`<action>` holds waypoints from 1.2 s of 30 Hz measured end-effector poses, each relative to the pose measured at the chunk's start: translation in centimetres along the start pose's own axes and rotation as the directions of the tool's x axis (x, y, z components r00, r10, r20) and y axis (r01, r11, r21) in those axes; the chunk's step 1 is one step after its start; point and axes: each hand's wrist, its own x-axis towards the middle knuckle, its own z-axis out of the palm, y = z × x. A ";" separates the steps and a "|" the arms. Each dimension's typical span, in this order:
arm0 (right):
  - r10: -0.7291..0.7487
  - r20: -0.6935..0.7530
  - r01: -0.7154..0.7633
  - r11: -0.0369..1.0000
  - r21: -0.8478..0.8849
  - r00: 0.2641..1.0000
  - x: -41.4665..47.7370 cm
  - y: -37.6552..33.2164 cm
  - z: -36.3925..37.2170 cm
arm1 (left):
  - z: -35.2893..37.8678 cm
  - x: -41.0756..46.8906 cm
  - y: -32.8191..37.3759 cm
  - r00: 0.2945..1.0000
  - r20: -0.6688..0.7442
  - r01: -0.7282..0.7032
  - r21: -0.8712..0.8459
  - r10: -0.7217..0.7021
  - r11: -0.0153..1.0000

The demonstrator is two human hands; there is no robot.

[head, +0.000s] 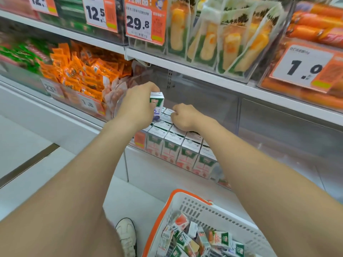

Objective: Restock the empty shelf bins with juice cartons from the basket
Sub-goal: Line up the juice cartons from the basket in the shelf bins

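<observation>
My left hand [136,104] grips a small white and green juice carton [157,100], held upright above the back of a clear shelf bin [228,106]. Rows of similar cartons [173,147] fill the bin's front left part. My right hand [182,116] rests with curled fingers on the tops of the rear cartons; whether it grips one is hidden. A white basket with an orange rim [187,206] stands on the floor at the bottom, with several loose cartons [198,238] in it.
A bin of orange snack packets [81,71] sits left of the carton bin. The shelf above [204,73] carries corn packs and sausages behind price tags, close over my hands. A clear bin to the right [289,130] looks bare. My shoe [128,234] is beside the basket.
</observation>
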 end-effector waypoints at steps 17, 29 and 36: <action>0.096 -0.604 0.368 0.715 0.595 0.791 -22.8 9.6 -1.2 | 5.2 -8.9 13.3 0.969 0.185 -0.015 -0.615 0.163 0.789; 0.123 -0.479 0.162 0.845 0.510 0.869 -31.7 19.8 -5.7 | 11.6 -13.7 24.1 0.900 0.135 -0.229 -0.663 0.414 0.713; 0.398 -0.605 0.104 0.773 0.626 0.689 -37.4 26.4 -9.0 | 16.7 -15.6 31.4 0.874 0.114 -0.339 -0.554 0.473 0.760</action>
